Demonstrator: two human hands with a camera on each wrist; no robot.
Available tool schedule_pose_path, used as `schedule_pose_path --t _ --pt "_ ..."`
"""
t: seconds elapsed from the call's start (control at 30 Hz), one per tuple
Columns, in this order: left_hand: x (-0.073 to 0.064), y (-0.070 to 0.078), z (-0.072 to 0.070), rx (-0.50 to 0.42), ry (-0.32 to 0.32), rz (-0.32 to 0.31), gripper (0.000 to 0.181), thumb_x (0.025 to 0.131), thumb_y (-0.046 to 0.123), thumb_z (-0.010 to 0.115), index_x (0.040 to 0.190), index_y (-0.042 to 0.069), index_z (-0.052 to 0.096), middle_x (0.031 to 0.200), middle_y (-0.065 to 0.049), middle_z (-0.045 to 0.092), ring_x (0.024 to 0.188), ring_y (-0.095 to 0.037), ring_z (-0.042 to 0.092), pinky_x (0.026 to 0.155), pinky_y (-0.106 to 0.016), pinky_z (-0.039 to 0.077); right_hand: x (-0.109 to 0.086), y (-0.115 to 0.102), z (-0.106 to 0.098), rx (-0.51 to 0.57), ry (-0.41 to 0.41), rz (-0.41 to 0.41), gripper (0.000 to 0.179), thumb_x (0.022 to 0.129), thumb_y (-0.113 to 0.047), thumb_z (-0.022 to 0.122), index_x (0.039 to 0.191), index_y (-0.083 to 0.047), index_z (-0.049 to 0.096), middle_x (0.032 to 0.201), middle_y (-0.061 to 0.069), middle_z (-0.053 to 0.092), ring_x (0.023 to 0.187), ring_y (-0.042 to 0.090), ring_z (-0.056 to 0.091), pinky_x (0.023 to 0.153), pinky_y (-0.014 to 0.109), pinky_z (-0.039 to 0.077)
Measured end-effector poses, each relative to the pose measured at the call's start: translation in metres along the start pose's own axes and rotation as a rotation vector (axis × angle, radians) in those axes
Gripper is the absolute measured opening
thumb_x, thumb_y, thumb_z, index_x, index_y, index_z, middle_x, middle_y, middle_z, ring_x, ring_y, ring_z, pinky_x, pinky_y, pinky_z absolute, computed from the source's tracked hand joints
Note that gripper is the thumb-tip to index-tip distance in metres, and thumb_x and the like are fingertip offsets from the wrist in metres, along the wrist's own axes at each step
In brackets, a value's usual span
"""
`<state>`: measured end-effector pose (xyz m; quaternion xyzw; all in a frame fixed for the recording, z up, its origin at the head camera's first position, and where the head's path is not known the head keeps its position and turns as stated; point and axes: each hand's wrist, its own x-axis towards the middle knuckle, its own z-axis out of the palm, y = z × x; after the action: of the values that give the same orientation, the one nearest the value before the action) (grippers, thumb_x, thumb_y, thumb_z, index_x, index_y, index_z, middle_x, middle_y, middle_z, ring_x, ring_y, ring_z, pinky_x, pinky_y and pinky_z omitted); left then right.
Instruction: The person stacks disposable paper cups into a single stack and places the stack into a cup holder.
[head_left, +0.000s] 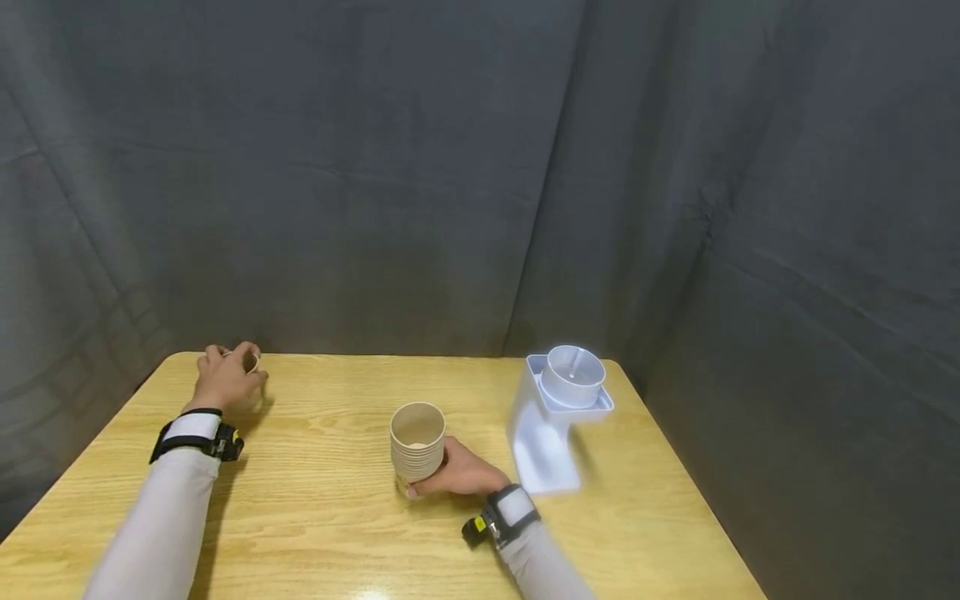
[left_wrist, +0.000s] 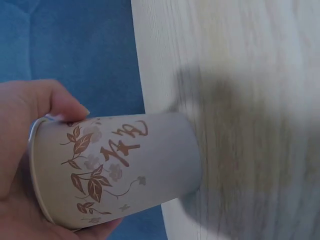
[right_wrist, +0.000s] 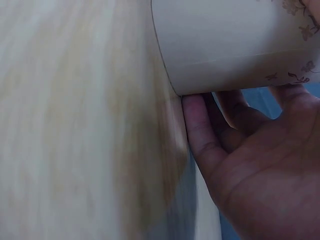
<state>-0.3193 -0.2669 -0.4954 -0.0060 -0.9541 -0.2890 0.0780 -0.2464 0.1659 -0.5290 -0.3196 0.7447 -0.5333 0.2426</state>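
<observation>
At the far left corner of the table, my left hand (head_left: 227,381) grips a single paper cup (left_wrist: 117,167) round its rim. Brown leaves and lettering decorate its pale side, and the base is right at the tabletop in the left wrist view. Near the middle, my right hand (head_left: 465,472) holds a stack of paper cups (head_left: 417,440) low on its right side. The stack's mouth faces up, and several rims show one below another. In the right wrist view, the curled fingers (right_wrist: 200,120) press against the pale side of the cup, close to the tabletop.
A white plastic stand (head_left: 546,462) with a round, open-topped holder (head_left: 573,379) stands right of the stack, close to my right forearm. Dark grey curtains (head_left: 360,183) hang behind the wooden table (head_left: 322,517) and along its sides.
</observation>
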Motion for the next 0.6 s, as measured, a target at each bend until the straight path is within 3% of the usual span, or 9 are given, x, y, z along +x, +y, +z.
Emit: schedule_pose_path --t 0.17,0.4,0.6 --pt "-0.009 0.004 0.003 0.015 -0.009 0.049 0.034 0.094 0.021 0.065 0.118 0.001 0.052 0.121 -0.043 0.030 0.115 -0.063 0.024 0.078 -0.070 0.035 0.002 0.000 0.003 0.032 -0.007 -0.007 0.056 0.079 -0.009 0.083 0.131 -0.014 0.060 0.120 -0.004 0.068 0.111 0.010 0.064 0.103 0.030 0.047" --pt "-0.026 0.021 0.012 -0.011 -0.065 0.170 0.034 0.091 0.017 0.070 0.118 0.002 0.055 0.116 -0.041 0.047 0.121 -0.062 0.027 0.092 -0.072 0.024 0.003 0.000 0.000 0.036 -0.002 -0.009 0.056 0.079 -0.009 0.083 0.130 -0.015 0.061 0.119 -0.004 0.068 0.111 0.011 0.064 0.103 0.030 0.047" --pt "-0.048 0.050 0.024 -0.005 -0.101 0.195 0.040 0.089 0.018 0.074 0.123 0.006 0.056 0.120 -0.038 0.040 0.109 -0.057 0.037 0.080 -0.068 0.040 0.003 0.004 -0.006 0.028 -0.003 -0.006 0.056 0.079 -0.009 0.083 0.130 -0.016 0.061 0.119 -0.004 0.068 0.112 0.012 0.064 0.104 0.031 0.046"
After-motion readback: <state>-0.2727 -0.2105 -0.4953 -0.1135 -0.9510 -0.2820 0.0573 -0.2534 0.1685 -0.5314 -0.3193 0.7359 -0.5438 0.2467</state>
